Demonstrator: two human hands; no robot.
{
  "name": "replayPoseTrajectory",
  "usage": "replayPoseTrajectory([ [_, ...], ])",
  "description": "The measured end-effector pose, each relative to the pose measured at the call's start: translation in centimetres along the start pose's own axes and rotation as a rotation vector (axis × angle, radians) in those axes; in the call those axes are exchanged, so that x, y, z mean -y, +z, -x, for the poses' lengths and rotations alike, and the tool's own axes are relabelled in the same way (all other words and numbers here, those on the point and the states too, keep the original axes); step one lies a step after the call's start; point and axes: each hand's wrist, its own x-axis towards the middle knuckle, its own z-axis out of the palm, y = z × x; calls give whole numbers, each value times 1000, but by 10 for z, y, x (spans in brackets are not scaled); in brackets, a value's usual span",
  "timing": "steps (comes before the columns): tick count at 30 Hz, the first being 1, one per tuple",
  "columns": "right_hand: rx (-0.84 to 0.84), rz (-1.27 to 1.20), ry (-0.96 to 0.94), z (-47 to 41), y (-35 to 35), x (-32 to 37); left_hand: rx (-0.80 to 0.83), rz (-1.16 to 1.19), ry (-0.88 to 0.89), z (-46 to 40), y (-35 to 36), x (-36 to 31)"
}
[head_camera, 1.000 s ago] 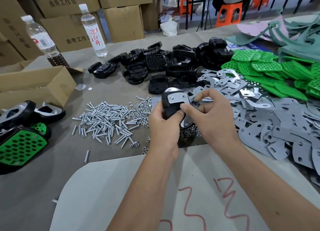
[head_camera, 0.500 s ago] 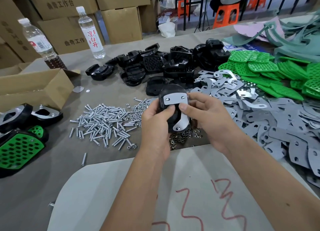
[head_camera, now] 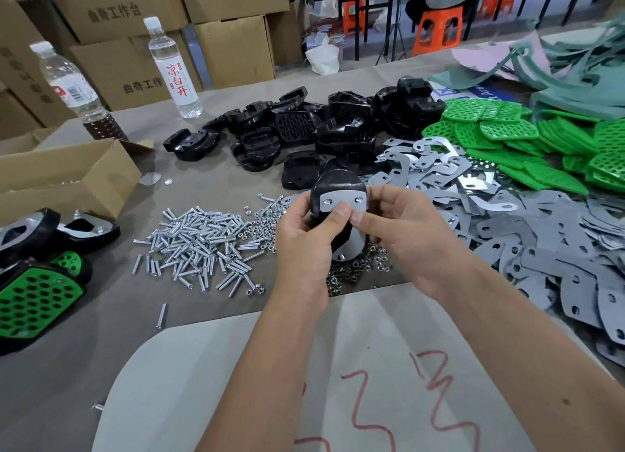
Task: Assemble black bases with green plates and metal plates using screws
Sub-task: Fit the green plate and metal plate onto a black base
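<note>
Closest to us lies a pale sheet (head_camera: 338, 367) scrawled with red marks, both forearms stretched over it. Just past its far edge, our left hand (head_camera: 304, 245) grips a black base (head_camera: 333, 189) from the left side, thumb pressed onto the metal plate (head_camera: 341, 203) sitting on its face. Our right hand (head_camera: 402, 238) holds the same piece from the right, thumb meeting the left thumb on the plate's lower edge, fingers curled behind. Two screw heads show in the plate's top corners, and a curved metal piece (head_camera: 350, 248) peeks out below the thumbs.

Under the hands, a scatter of small nuts (head_camera: 355, 270) rests on the table (head_camera: 111, 316). To the left, the pile of screws (head_camera: 196, 242) spreads wide, a stray one nearer us. Far left we have finished assemblies (head_camera: 37, 299), green perforated faces in black bases. To the right, a heap of grey metal plates (head_camera: 558, 248) runs to the table's edge.

Further out, the loose black bases (head_camera: 321, 126) are piled mid-table, the green plates (head_camera: 524, 143) stacked to their right. An open cardboard box (head_camera: 67, 177) sits left, two water bottles (head_camera: 172, 69) behind it, then stacked cartons (head_camera: 233, 45) and orange stools (head_camera: 439, 28) at the back.
</note>
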Motion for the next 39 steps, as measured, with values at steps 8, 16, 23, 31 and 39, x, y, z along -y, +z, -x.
replayPoseTrajectory([
  [8,87,-37,62,3,-4,8,-9,-10,-4,-1,-1,2],
  [16,115,-48,26,3,-4,6,-25,-52,42,-2,-3,1],
  [23,38,-120,25,2,0,-1,-95,-28,-33,-6,-2,2],
  [31,0,-195,47,2,4,-1,-112,30,-99,-5,-1,-4],
  [39,51,-220,-8,3,0,0,-75,61,-125,-4,0,-4],
])
